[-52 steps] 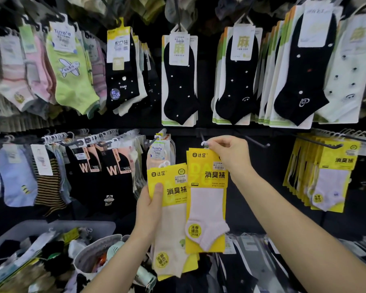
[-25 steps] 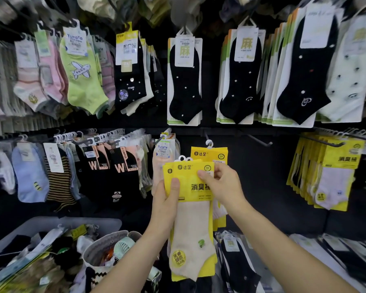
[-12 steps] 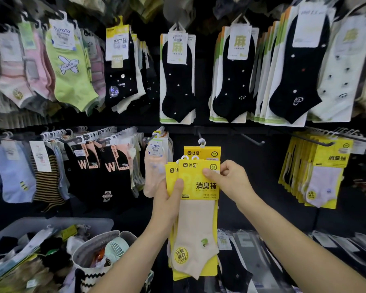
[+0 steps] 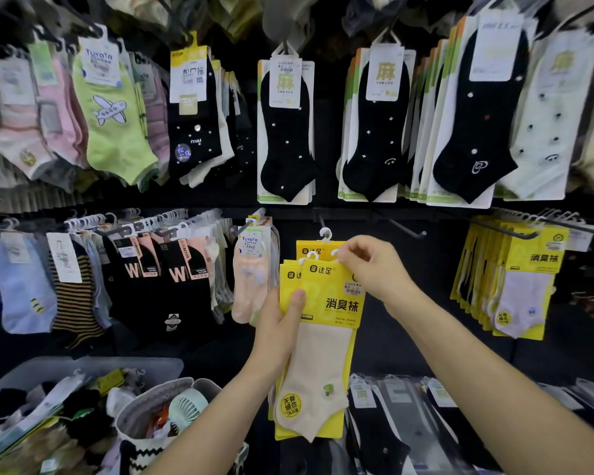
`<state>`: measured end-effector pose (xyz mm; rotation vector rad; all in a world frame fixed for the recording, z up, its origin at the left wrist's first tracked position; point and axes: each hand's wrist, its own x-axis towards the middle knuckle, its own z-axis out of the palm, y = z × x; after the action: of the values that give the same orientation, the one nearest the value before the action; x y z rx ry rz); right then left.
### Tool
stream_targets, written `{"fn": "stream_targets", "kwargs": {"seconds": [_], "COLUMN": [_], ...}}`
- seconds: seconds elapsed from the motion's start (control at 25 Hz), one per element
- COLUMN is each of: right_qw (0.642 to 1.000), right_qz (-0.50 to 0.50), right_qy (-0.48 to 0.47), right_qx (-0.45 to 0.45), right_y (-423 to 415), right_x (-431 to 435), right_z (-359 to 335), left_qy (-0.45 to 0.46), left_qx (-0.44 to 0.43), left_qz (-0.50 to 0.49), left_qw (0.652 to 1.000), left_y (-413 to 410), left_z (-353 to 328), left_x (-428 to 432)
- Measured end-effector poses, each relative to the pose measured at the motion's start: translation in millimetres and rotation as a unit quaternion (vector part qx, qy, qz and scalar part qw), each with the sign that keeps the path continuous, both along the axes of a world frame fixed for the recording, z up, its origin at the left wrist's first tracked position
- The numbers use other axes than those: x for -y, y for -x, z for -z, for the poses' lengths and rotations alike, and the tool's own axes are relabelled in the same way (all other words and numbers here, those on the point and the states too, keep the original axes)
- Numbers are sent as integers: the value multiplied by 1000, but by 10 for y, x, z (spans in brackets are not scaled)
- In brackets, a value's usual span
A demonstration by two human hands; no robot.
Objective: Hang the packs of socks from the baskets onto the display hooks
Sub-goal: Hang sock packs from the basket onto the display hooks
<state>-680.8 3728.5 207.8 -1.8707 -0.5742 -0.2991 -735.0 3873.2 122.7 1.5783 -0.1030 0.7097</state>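
Before the lower display row, the left hand (image 4: 282,325) grips a stack of yellow sock packs (image 4: 326,305), thumb laid across the front card. The right hand (image 4: 374,269) pinches that card's top edge beside its white hanger (image 4: 311,256). Another yellow pack (image 4: 310,249) hangs just behind. A grey basket (image 4: 158,389) sits lower left.

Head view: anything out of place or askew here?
A small mint fan sits in the grey basket at lower left, not sock stock. The yellow packs held by the left hand and right hand are fanned, not yet hung. Hanging rows look orderly.
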Motion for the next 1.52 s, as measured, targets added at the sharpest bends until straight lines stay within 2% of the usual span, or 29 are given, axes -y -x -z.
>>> {"fn": "stream_targets", "kwargs": {"seconds": [0.24, 0.44, 0.68, 0.76, 0.84, 0.92, 1.04, 1.12, 1.32, 1.52], "right_qw": [997, 998, 989, 989, 987, 988, 997, 997, 996, 998], "right_qz": [55, 64, 114, 124, 132, 101, 29, 16, 5, -30], "right_qy": [-58, 0, 81, 71, 29, -5, 43, 68, -55, -20], "right_qx": [-5, 26, 50, 48, 87, 115, 64, 18, -64, -53], "right_y": [-151, -262, -278, -256, -178, -41, 148, 180, 136, 142], "right_x": [-31, -177, -213, -168, -137, -150, -231, -240, -71, 14], "right_z": [-218, -272, -281, -265, -224, -146, 1, 61, 84, 67], "left_qy": [36, 56, 53, 49, 38, 31, 28, 38, 97, 42], "left_qx": [8, -8, -17, -11, -3, 5, 30, 27, -15, -11], "left_qz": [-53, -134, -167, -154, -141, -125, -93, -81, -24, -84], "left_qw": [998, 989, 984, 987, 989, 992, 995, 996, 995, 996], "left_y": [14, 117, 264, 284, 295, 295, 298, 270, 245, 195], "left_z": [-15, 80, 55, 7, -36, -71, -129, -146, -173, -165], "left_x": [-115, -478, -659, -611, -534, -436, -232, -108, 12, -6]}}
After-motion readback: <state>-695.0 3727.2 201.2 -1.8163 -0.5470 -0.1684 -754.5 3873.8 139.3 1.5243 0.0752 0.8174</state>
